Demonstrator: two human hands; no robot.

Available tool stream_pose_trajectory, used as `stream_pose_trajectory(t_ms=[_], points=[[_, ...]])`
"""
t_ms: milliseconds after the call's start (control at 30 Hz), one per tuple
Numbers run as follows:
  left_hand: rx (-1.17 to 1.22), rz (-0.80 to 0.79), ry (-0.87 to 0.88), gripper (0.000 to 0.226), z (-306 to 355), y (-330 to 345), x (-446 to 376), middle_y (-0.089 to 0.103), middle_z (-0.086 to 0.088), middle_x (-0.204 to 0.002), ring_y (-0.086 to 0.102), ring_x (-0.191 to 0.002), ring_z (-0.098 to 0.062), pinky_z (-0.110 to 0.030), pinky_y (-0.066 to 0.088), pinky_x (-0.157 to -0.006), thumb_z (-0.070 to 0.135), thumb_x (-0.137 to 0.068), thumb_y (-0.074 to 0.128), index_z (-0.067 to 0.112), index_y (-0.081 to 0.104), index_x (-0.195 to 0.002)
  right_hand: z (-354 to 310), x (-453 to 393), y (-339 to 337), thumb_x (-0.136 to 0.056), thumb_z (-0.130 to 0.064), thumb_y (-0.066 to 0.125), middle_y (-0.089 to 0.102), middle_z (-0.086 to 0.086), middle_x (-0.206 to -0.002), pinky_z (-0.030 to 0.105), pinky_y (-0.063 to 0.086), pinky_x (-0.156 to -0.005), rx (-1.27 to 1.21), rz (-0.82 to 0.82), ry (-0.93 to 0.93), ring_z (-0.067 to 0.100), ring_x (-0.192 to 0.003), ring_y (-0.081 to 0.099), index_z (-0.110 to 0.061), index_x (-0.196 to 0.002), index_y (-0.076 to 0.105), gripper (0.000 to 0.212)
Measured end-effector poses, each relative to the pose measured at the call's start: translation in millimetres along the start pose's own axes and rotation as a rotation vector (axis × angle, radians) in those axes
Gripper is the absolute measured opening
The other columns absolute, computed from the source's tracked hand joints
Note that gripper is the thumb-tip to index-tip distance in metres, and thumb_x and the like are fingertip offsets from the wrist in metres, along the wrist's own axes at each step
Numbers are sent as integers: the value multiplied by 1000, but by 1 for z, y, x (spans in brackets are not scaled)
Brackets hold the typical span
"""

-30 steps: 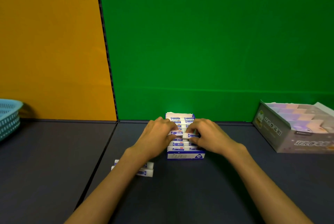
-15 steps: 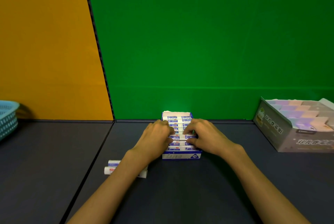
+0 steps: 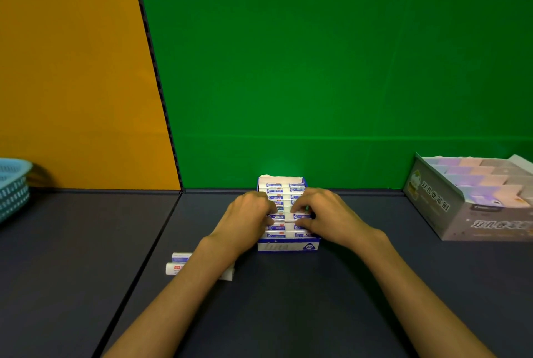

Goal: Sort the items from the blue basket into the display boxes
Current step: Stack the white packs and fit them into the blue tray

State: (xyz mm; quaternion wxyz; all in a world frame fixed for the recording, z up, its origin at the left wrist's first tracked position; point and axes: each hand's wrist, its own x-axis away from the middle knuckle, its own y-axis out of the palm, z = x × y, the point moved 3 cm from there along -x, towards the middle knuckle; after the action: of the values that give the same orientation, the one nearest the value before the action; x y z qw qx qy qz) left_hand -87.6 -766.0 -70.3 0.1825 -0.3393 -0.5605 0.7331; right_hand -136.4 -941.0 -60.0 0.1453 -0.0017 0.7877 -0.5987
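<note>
A small blue display box (image 3: 288, 246) stands at the middle back of the table, filled with two columns of white-and-blue packets (image 3: 274, 185). My left hand (image 3: 245, 222) and my right hand (image 3: 328, 217) both lie over the box's middle rows with fingers curled. Fingertips of both hands meet at a packet (image 3: 301, 215) in the middle, which they pinch from either side. Two more white packets (image 3: 178, 264) lie loose on the table, partly hidden under my left forearm. The blue basket (image 3: 13, 187) sits at the far left edge; its inside is not visible.
A grey display box (image 3: 450, 213) holding several pastel purple and peach items stands at the right, angled toward me. A seam (image 3: 150, 248) splits the dark table into two panels. Orange and green walls close the back.
Both hands have stayed on the blue box, their fingertips shifting slightly among the middle rows. The loose packets have not moved.
</note>
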Motion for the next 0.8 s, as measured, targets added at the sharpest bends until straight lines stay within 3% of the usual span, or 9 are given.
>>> stream_pose_trajectory(t_ms=[233,367,633,800], points=[[98,89,-4,33,-6,-8,11,64,4,-120,56,-111,-15,-32,49,-91,32,-92,69,23,67,-123,-8,-1,-1,-89,-36,72,62,-7,-114,28,41,-87,72,19,-37,12,-105,52,-24,-120,67,34],[129,150,-34,28,-24,-26,29,63,10,-116,54,-108,-10,-33,49,-90,43,-93,63,30,67,-118,-29,-7,-1,-90,-37,70,64,-8,-111,33,45,-92,13,58,-109,12,-106,52,-26,-116,69,28],[180,-43,-131,21,-81,-51,75,68,17,-111,58,-105,-1,-32,48,-97,40,-90,69,32,73,-108,-91,-22,24,-88,-36,69,69,-8,-102,38,44,-91,-46,11,-276,16,-101,55,-29,-106,73,19],[294,-179,-220,21,-108,-51,100,69,21,-98,60,-94,5,-21,51,-85,34,-83,78,35,74,-103,-114,-22,38,-87,-43,71,68,-12,-101,32,42,-88,-20,-32,-300,11,-100,50,-29,-110,71,27]])
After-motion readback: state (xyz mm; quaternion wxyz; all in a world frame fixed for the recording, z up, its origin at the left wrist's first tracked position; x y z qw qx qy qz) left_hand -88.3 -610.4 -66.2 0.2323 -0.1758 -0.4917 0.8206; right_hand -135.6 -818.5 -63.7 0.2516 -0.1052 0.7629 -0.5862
